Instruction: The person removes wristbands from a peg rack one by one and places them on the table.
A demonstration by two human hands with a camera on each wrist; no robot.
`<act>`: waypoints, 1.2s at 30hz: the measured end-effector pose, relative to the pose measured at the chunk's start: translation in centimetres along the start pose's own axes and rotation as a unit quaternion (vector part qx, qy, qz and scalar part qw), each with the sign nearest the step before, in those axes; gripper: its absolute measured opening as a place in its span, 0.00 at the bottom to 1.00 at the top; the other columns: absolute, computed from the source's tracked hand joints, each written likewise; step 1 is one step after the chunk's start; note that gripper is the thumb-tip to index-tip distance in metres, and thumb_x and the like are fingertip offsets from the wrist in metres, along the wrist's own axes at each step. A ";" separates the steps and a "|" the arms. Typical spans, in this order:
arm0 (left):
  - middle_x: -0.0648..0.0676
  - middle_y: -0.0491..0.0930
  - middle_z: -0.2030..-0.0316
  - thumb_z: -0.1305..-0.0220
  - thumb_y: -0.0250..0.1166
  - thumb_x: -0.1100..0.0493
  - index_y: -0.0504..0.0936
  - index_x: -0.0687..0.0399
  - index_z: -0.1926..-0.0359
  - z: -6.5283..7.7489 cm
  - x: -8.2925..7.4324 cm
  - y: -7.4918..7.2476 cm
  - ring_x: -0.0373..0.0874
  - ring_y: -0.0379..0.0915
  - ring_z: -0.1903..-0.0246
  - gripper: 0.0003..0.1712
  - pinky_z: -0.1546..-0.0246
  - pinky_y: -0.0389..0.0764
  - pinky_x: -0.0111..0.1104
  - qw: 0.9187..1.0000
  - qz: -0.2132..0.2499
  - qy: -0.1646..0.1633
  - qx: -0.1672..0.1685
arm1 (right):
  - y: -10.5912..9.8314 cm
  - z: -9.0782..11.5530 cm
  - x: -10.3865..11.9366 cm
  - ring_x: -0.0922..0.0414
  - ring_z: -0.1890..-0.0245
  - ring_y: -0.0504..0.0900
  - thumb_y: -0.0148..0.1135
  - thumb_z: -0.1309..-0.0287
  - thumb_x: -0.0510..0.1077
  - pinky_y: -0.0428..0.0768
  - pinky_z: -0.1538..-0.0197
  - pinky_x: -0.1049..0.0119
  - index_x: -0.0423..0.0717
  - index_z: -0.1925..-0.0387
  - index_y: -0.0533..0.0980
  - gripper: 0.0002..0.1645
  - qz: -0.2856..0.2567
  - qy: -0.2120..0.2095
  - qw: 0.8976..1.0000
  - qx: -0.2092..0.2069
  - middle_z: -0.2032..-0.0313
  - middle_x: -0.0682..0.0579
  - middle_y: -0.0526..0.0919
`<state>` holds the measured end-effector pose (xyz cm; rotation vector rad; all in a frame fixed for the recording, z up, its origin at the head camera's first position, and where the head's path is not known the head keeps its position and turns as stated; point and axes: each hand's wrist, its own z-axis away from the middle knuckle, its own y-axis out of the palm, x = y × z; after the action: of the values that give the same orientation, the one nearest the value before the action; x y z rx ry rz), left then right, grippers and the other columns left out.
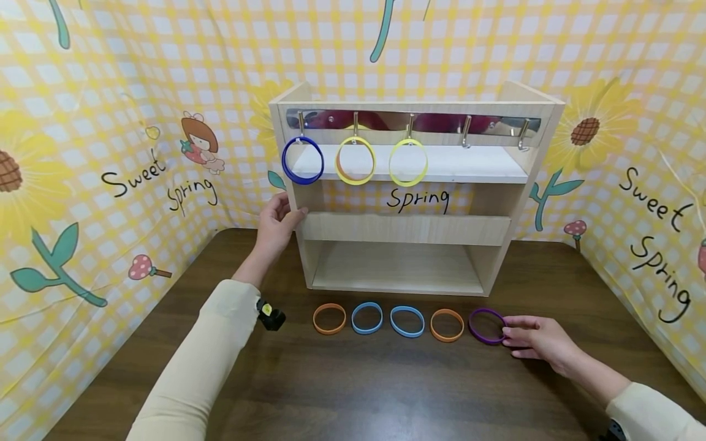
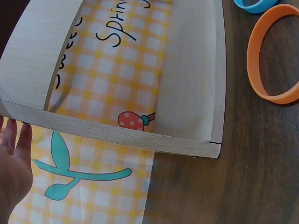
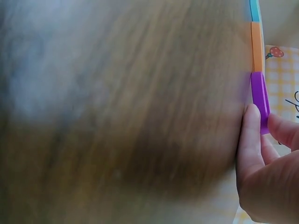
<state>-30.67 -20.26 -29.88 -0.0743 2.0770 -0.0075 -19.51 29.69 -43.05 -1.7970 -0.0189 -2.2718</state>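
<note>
My right hand (image 1: 543, 343) pinches the right edge of a purple silicone wristband (image 1: 470, 326) low over the table. In the right wrist view, thumb and fingers lie on both sides of that purple band (image 3: 259, 93). At the other side, my left hand (image 1: 274, 225) grips the left side panel of a light wooden shelf (image 1: 407, 229), its thumb at the front edge. A blue wristband (image 1: 284, 165) and two yellow ones, the nearer to it (image 1: 337, 165) and the farther (image 1: 391, 168), hang from the shelf's hooks.
On the dark wooden table (image 1: 353, 386), an orange wristband (image 1: 329, 332), two light blue ones and another orange one (image 1: 447, 340) lie in a row before the shelf. Two hooks, middle right (image 1: 466, 131) and far right (image 1: 523, 135), hold nothing. Checked cloth (image 1: 182, 73) surrounds the table.
</note>
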 end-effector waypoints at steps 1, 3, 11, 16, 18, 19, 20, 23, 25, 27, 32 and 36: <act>0.50 0.78 0.55 0.37 0.62 0.69 0.73 0.67 0.44 0.0 0.0 0.0 0.43 0.74 0.53 0.20 0.57 0.77 0.29 1.000 0.001 0.000 0.000 | 0.1 0.0 0.0 0.55 0.62 0.85 0.63 0.38 0.38 0.83 0.62 0.60 0.22 0.41 0.66 0.31 0.003 0.000 1.000 -0.003 0.60 0.46 0.84; 0.50 0.78 0.56 0.38 0.62 0.69 0.74 0.66 0.45 0.0 0.0 0.0 0.43 0.74 0.54 0.20 0.57 0.77 0.29 1.000 0.004 0.001 -0.001 | 0.2 0.1 0.1 0.55 0.63 0.85 0.64 0.39 0.38 0.83 0.62 0.60 0.22 0.41 0.66 0.31 0.008 0.000 1.000 -0.010 0.61 0.46 0.84; 0.49 0.79 0.57 0.38 0.62 0.69 0.71 0.73 0.42 -0.1 0.1 0.0 0.43 0.75 0.54 0.23 0.58 0.77 0.30 1.000 -0.001 0.006 0.000 | 0.4 0.2 0.2 0.55 0.64 0.85 0.64 0.39 0.37 0.83 0.62 0.60 0.21 0.42 0.67 0.30 0.020 0.000 1.000 -0.023 0.61 0.45 0.84; 0.48 0.79 0.58 0.37 0.62 0.70 0.71 0.73 0.43 -0.2 0.1 0.0 0.43 0.75 0.55 0.22 0.59 0.77 0.30 1.000 0.001 0.009 0.003 | 0.4 0.3 0.1 0.55 0.63 0.85 0.63 0.38 0.36 0.83 0.62 0.60 0.21 0.43 0.68 0.28 0.024 0.000 0.999 -0.028 0.60 0.45 0.84; 0.50 0.79 0.57 0.37 0.62 0.70 0.71 0.72 0.43 -0.3 0.1 0.0 0.43 0.75 0.55 0.21 0.59 0.77 0.30 1.000 0.001 0.009 0.003 | 0.4 0.4 0.1 0.55 0.63 0.85 0.62 0.38 0.36 0.83 0.62 0.60 0.21 0.43 0.68 0.27 0.024 0.000 0.999 -0.027 0.60 0.45 0.84; 0.51 0.79 0.56 0.37 0.62 0.70 0.72 0.71 0.44 -0.3 0.1 0.0 0.43 0.75 0.55 0.21 0.58 0.77 0.30 1.000 0.000 0.008 0.003 | 0.4 0.4 0.1 0.55 0.63 0.85 0.62 0.38 0.36 0.83 0.62 0.60 0.21 0.43 0.69 0.26 0.023 0.000 0.999 -0.026 0.60 0.45 0.84; 0.54 0.79 0.55 0.37 0.62 0.70 0.71 0.71 0.44 -0.3 0.1 0.0 0.43 0.75 0.55 0.21 0.58 0.77 0.30 1.000 -0.001 0.008 0.003 | 0.4 0.4 0.2 0.55 0.63 0.85 0.62 0.38 0.35 0.83 0.62 0.60 0.22 0.43 0.69 0.26 0.021 0.001 0.999 -0.026 0.60 0.45 0.84; 0.64 0.77 0.51 0.37 0.62 0.69 0.71 0.73 0.43 -0.2 0.1 0.0 0.42 0.75 0.55 0.22 0.58 0.77 0.29 1.000 -0.001 0.009 0.004 | 0.4 0.5 0.4 0.55 0.63 0.85 0.62 0.38 0.35 0.83 0.62 0.60 0.22 0.43 0.69 0.26 0.020 -0.001 1.000 -0.024 0.60 0.45 0.85; 0.67 0.76 0.50 0.37 0.62 0.69 0.71 0.73 0.43 -0.2 0.1 0.0 0.42 0.75 0.55 0.22 0.58 0.77 0.29 1.000 -0.001 0.009 0.005 | 0.4 0.6 0.6 0.55 0.63 0.85 0.62 0.38 0.35 0.83 0.62 0.59 0.21 0.44 0.69 0.26 0.020 -0.004 0.999 -0.027 0.60 0.45 0.84; 0.65 0.78 0.52 0.37 0.62 0.70 0.72 0.71 0.44 -0.1 0.1 0.0 0.42 0.75 0.55 0.21 0.58 0.77 0.29 1.000 0.001 0.009 0.004 | 0.3 0.6 0.9 0.54 0.63 0.85 0.62 0.38 0.35 0.83 0.62 0.59 0.21 0.43 0.68 0.27 0.024 -0.009 0.999 -0.030 0.59 0.45 0.84; 0.48 0.79 0.57 0.38 0.62 0.70 0.74 0.66 0.46 0.0 0.2 -0.1 0.43 0.75 0.55 0.18 0.59 0.77 0.29 1.000 0.006 0.011 0.001 | 0.3 0.6 1.7 0.53 0.61 0.85 0.61 0.37 0.36 0.83 0.60 0.57 0.22 0.42 0.67 0.27 0.042 -0.020 0.998 -0.033 0.55 0.39 0.82; 0.48 0.79 0.58 0.38 0.62 0.69 0.74 0.65 0.46 -0.1 0.3 -0.1 0.43 0.75 0.55 0.18 0.58 0.77 0.29 1.000 0.006 0.009 -0.001 | 0.4 0.5 2.9 0.51 0.59 0.85 0.60 0.36 0.37 0.83 0.59 0.57 0.23 0.40 0.66 0.28 0.040 -0.040 0.998 -0.036 0.50 0.36 0.80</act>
<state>-30.86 -20.35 -30.07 -0.0636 2.0957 0.0020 -19.58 28.89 -40.15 -1.8871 0.1198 -2.1710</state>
